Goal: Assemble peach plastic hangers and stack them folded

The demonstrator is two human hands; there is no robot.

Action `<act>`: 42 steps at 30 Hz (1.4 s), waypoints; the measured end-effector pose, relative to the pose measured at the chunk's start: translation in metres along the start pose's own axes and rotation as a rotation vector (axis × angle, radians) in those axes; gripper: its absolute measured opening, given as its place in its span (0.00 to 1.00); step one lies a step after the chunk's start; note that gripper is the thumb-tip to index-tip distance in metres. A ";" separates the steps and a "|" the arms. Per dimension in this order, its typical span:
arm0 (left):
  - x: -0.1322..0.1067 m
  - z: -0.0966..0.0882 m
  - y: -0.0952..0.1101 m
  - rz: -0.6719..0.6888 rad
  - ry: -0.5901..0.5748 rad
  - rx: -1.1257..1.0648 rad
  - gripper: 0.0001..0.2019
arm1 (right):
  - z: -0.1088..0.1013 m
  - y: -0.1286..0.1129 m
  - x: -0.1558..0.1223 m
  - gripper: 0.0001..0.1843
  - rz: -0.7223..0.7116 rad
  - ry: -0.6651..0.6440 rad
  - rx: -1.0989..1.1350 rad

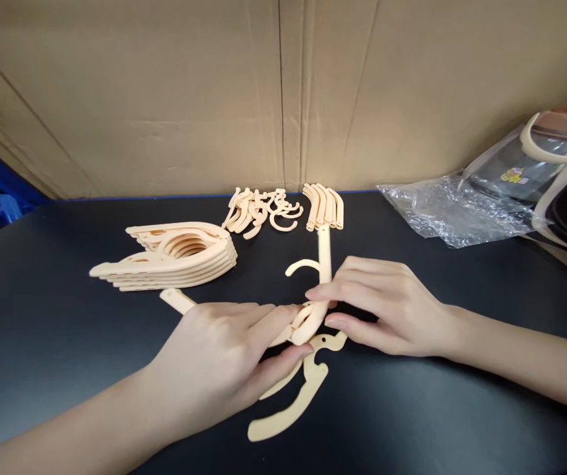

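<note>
My left hand (224,356) and my right hand (387,303) meet over the black table (40,343), both pinching cream plastic hanger parts (307,316) at a joint between them. My left fingers close on one arm piece whose end (177,298) sticks out to the left. My right fingertips press the piece with a hook and a straight stem (323,254) pointing away from me. A curved cream arm (293,409) lies under the hands, toward me.
A stack of cream hanger arms (174,257) lies at the left. Several small hooks (258,211) and a row of curved pieces (323,206) sit at the back. Crumpled clear plastic (451,211) and a bagged item (560,171) are at the right. A cardboard wall (283,92) stands behind.
</note>
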State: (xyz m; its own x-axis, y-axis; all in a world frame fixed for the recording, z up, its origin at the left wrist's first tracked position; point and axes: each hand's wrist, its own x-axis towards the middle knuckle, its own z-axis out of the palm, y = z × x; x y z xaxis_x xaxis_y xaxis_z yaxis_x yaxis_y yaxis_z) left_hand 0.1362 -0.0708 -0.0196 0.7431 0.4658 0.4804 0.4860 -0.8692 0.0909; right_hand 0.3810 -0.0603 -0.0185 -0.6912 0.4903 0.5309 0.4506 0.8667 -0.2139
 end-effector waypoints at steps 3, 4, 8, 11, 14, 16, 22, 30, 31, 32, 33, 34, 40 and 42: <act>0.000 -0.002 0.000 0.036 -0.016 0.012 0.06 | -0.002 0.001 0.001 0.11 0.179 0.044 0.116; 0.000 -0.002 0.000 0.045 -0.017 0.010 0.06 | -0.002 0.002 0.002 0.11 0.257 0.063 0.157; 0.000 -0.003 -0.001 0.046 -0.032 -0.011 0.04 | -0.001 0.011 0.002 0.12 0.581 0.111 0.330; 0.002 -0.003 -0.002 0.030 -0.037 -0.039 0.05 | 0.003 0.024 0.001 0.11 0.703 0.181 0.461; 0.004 -0.004 -0.002 -0.007 -0.011 -0.079 0.04 | 0.005 0.031 -0.001 0.06 0.703 0.221 0.510; 0.005 -0.004 -0.003 -0.049 0.003 -0.104 0.05 | 0.004 0.030 -0.001 0.03 0.664 0.199 0.469; 0.005 -0.003 -0.006 -0.155 0.006 -0.082 0.06 | -0.001 0.012 0.000 0.03 0.411 0.022 0.257; 0.003 0.001 -0.010 -0.201 0.025 -0.057 0.06 | -0.003 0.004 0.002 0.11 0.242 -0.039 0.161; 0.004 0.001 -0.011 -0.210 0.028 -0.054 0.07 | -0.003 0.004 0.002 0.12 0.238 -0.042 0.161; 0.004 0.001 -0.011 -0.219 0.030 -0.051 0.07 | -0.003 0.004 0.002 0.13 0.236 -0.044 0.154; 0.004 0.001 -0.011 -0.230 0.035 -0.047 0.08 | -0.002 0.004 0.002 0.15 0.235 -0.044 0.135; 0.004 0.000 -0.011 -0.240 0.037 -0.044 0.08 | -0.002 0.005 0.002 0.17 0.236 -0.045 0.108; 0.005 -0.001 -0.010 -0.277 0.029 -0.042 0.09 | 0.001 0.003 0.001 0.18 0.269 -0.038 -0.018; 0.004 0.000 -0.011 -0.284 0.035 -0.041 0.09 | 0.002 0.003 0.001 0.17 0.273 -0.042 -0.046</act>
State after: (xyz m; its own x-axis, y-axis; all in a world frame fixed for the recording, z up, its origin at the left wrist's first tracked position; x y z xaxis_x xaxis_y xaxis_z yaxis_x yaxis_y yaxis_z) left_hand 0.1339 -0.0592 -0.0180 0.5635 0.6859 0.4604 0.6530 -0.7112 0.2603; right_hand 0.3803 -0.0569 -0.0201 -0.5626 0.7096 0.4242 0.6479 0.6971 -0.3069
